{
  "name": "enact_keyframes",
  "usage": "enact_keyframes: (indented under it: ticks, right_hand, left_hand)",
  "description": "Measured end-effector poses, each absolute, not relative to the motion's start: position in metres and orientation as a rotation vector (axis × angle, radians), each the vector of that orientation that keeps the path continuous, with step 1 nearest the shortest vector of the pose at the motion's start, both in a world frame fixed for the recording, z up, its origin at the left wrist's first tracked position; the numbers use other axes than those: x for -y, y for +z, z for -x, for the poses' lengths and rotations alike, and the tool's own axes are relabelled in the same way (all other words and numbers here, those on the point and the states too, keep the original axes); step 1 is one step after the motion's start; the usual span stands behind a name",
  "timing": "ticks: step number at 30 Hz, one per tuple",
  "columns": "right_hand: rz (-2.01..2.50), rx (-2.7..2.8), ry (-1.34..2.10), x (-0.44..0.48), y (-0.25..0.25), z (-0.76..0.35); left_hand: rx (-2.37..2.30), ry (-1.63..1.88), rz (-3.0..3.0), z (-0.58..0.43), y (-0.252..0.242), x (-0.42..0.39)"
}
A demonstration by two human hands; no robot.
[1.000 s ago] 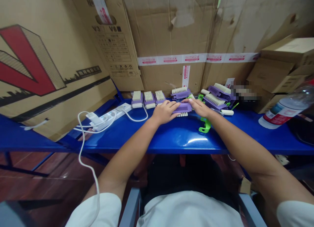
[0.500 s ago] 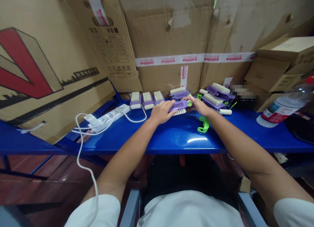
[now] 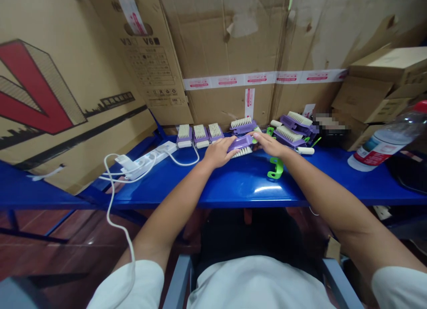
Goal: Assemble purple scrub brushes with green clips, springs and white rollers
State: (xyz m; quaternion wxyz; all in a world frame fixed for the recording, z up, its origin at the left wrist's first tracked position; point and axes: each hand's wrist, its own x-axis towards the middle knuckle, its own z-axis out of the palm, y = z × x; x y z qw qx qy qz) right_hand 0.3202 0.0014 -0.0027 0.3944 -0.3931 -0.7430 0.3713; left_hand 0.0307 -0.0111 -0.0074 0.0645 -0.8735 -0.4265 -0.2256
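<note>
My left hand [image 3: 218,151] grips the left end of a purple brush [image 3: 240,144] whose white bristles face down, just above the blue table [image 3: 233,184]. At the brush's right end my right hand [image 3: 269,143] is closed, its fingers by a small green part. A loose green plastic handle [image 3: 276,168] lies on the table beside my right wrist. Three purple brushes [image 3: 200,134] stand in a row to the left, bristles up. Another brush [image 3: 243,124] lies just behind the held one.
A pile of purple brushes [image 3: 293,130] sits at the back right. A white power strip [image 3: 147,158] with white cables lies at the left. A plastic bottle [image 3: 383,147] lies at the right. Cardboard boxes [image 3: 233,46] wall the table's far side.
The held brush has tilted, its left end lower and nearer me. Both hands stay on it, shifted slightly toward the back of the table.
</note>
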Motion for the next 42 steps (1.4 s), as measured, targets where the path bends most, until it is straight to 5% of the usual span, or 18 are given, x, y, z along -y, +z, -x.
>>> enact_keyframes:
  ticks: [15, 28, 42]
  right_hand:
    - [1.047, 1.946, 0.86, -0.002, 0.0, -0.319]
    - [1.363, 1.738, 1.146, 0.019, 0.019, -0.311]
    - [1.066, 1.754, 1.069, -0.004, -0.005, -0.316]
  left_hand:
    - [1.306, -0.6, 2.637, -0.034, -0.002, 0.013]
    - [1.415, -0.57, 2.599, -0.045, 0.006, 0.027]
    - [1.306, -0.736, 2.615, -0.035, -0.007, 0.01]
